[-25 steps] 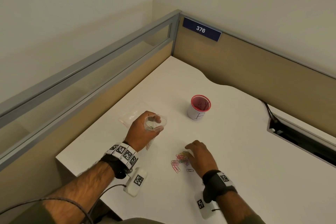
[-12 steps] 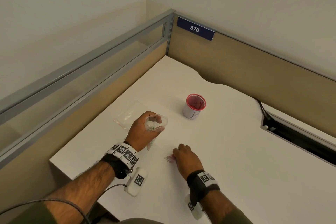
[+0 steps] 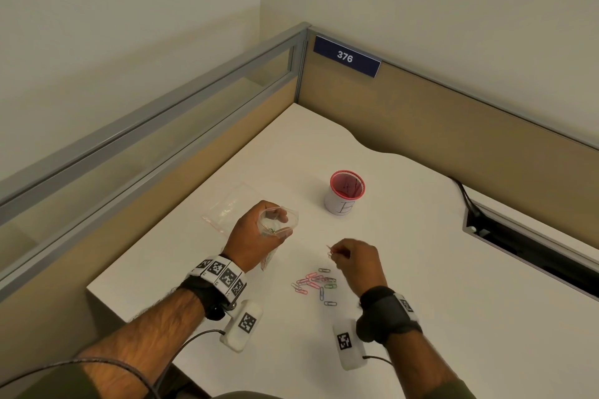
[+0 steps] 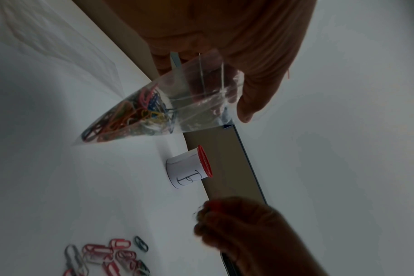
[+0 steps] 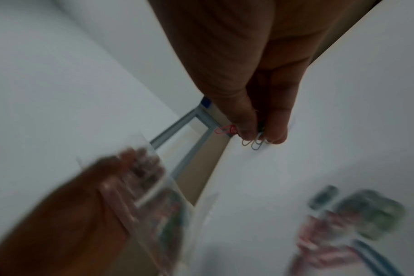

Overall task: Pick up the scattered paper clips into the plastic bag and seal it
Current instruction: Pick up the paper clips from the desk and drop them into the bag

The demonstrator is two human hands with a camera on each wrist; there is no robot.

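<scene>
From the head view, my left hand (image 3: 259,230) holds the plastic bag (image 3: 278,220) open above the bench (image 3: 421,269), while my right hand (image 3: 356,259) pinches a few clips.

Left wrist: the bag already carries many clips.

Right wrist: loose paper clips (image 5: 343,224) remain near the bench's front edge; sealing is still left, I think.

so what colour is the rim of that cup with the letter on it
Red rim, clearest in the left wrist view.

Left hand (image 3: 259,230) curled around an open bag mouth, right hand (image 3: 355,257) raised, fingertips pinched together.
</scene>
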